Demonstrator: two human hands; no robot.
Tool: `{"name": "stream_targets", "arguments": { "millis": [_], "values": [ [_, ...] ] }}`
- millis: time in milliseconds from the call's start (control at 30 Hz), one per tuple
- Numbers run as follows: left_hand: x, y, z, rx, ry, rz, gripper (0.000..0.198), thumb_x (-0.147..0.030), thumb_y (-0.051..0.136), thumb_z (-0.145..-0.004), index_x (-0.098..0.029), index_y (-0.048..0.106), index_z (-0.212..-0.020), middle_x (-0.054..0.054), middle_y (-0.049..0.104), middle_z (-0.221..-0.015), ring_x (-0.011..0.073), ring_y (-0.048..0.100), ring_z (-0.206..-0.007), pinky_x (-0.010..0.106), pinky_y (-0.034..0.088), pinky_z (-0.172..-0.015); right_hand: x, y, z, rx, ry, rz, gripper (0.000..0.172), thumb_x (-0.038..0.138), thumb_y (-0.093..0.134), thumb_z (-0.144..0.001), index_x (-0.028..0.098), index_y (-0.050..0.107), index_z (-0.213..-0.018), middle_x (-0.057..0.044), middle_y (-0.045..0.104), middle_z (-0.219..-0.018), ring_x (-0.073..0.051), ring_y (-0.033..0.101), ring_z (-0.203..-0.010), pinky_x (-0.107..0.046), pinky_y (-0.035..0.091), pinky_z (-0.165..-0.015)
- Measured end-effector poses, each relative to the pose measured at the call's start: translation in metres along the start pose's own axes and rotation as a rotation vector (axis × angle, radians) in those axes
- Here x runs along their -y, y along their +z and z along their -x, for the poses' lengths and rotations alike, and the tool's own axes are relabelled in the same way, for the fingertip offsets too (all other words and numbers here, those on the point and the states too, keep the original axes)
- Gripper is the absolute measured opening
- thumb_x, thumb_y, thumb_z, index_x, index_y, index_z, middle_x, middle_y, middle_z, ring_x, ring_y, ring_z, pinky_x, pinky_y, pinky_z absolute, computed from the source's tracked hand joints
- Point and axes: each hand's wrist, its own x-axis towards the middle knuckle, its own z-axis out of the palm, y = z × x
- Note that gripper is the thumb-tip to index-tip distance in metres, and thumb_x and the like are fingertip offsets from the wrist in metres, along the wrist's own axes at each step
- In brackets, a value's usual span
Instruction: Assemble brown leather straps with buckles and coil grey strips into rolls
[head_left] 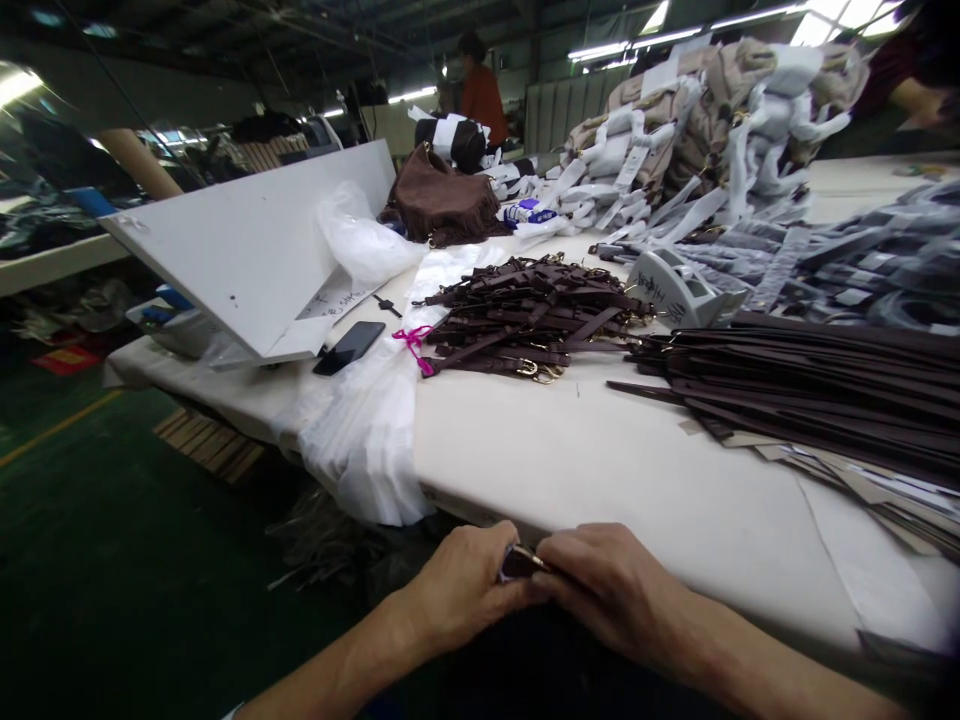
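Hands: L (461,585) & R (611,590) pinch dark strap (520,562) at table edge (480,510); bare tabletop ahead.

Dim hall, ceiling-light glare, warped blurry edges

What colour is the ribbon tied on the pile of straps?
Bright pink. The ribbon sits at the left end of the strap pile, seen in the head view.

We're looking at a small dark brown leather strap piece (519,562) that's sitting pinched right at the near edge of the table (570,460), mostly hiding, only its glossy end poking out.
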Motion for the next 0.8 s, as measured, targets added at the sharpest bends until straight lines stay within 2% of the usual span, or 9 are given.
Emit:
{"name": "stream_targets", "arguments": {
  "millis": [67,133,200,367,433,467,567,700,800],
  "values": [
    [-0.001,-0.004,0.000,0.263,-0.056,0.304,0.024,-0.040,0.055,-0.080,-0.016,0.050,-0.077,-0.005,0.050,-0.059,0.0085,0.047,-0.050,0.018,0.030,-0.046,-0.002,0.001,0.003,0.053,-0.209,0.233,0.020,0.019,0.036,-0.091,0.017,0.053,-0.081,-0.001,0.053,-0.067,-0.012,0.037,-0.055,-0.029,0.025,-0.057],
    [-0.001,-0.004,0.000,0.373,-0.094,0.440,0.023,-0.038,0.058,-0.078,-0.017,0.050,-0.079,-0.006,0.047,-0.056,0.0078,0.047,-0.046,0.017,0.032,-0.044,-0.001,0.001,0.003,0.067,-0.233,0.234,0.019,0.018,0.037,-0.090,0.017,0.053,-0.083,-0.001,0.053,-0.067,-0.012,0.036,-0.055,-0.029,0.024,-0.057],
    [-0.002,0.000,-0.001,0.213,-0.077,0.289,0.026,-0.041,0.058,-0.078,-0.016,0.050,-0.076,-0.004,0.049,-0.058,0.0098,0.050,-0.050,0.019,0.033,-0.046,0.001,0.001,0.000,0.044,-0.086,-0.001,0.020,0.022,0.040,-0.090,0.016,0.051,-0.075,0.002,0.046,-0.062,-0.010,0.034,-0.054,-0.026,0.024,-0.054],
    [-0.004,0.023,-0.008,-0.477,0.235,-0.446,0.020,-0.030,0.044,-0.088,-0.015,0.051,-0.075,0.003,0.057,-0.064,0.0169,0.054,-0.061,0.027,0.037,-0.056,0.000,0.007,-0.013,0.041,0.345,-0.912,0.029,0.038,0.053,-0.082,0.017,0.045,-0.064,0.007,0.031,-0.053,-0.007,0.024,-0.048,-0.021,0.021,-0.045],
    [-0.004,0.025,-0.009,-0.617,0.348,-0.529,0.016,-0.027,0.042,-0.089,-0.014,0.052,-0.091,0.003,0.058,-0.066,0.0171,0.054,-0.061,0.029,0.039,-0.059,-0.002,0.008,-0.017,0.070,0.444,-1.119,0.031,0.041,0.055,-0.080,0.018,0.043,-0.064,0.008,0.028,-0.049,-0.006,0.019,-0.044,-0.020,0.018,-0.042],
    [-0.004,0.022,-0.007,-0.616,0.380,-0.508,0.022,-0.029,0.045,-0.088,-0.013,0.049,-0.103,0.003,0.060,-0.072,0.0173,0.055,-0.064,0.030,0.041,-0.061,-0.003,0.008,-0.017,0.069,0.458,-1.143,0.032,0.043,0.055,-0.080,0.018,0.043,-0.064,0.008,0.028,-0.048,-0.006,0.018,-0.044,-0.020,0.017,-0.041],
    [-0.003,-0.001,0.001,-0.390,0.312,-0.294,0.063,-0.044,0.063,-0.076,-0.013,0.037,-0.123,0.007,0.061,-0.099,0.0189,0.057,-0.085,0.030,0.044,-0.075,-0.004,0.003,-0.015,0.014,0.351,-0.925,0.032,0.043,0.052,-0.083,0.015,0.049,-0.068,0.006,0.035,-0.054,-0.007,0.026,-0.049,-0.020,0.021,-0.045],
    [0.000,-0.036,0.012,0.041,0.048,-0.024,0.029,-0.044,0.055,-0.082,-0.018,0.058,-0.094,-0.002,0.061,-0.081,0.0123,0.055,-0.074,0.021,0.041,-0.065,-0.003,-0.004,-0.010,0.011,0.131,-0.351,0.029,0.036,0.044,-0.090,0.015,0.055,-0.073,0.002,0.045,-0.063,-0.009,0.037,-0.057,-0.022,0.028,-0.054],
    [0.001,-0.037,0.011,0.179,0.009,0.120,0.025,-0.040,0.051,-0.085,-0.016,0.057,-0.084,-0.004,0.057,-0.072,0.0091,0.051,-0.065,0.018,0.037,-0.057,-0.001,-0.006,-0.009,0.024,-0.044,-0.017,0.026,0.029,0.041,-0.090,0.016,0.054,-0.072,0.001,0.048,-0.064,-0.011,0.036,-0.058,-0.026,0.027,-0.057]
  ]
}}
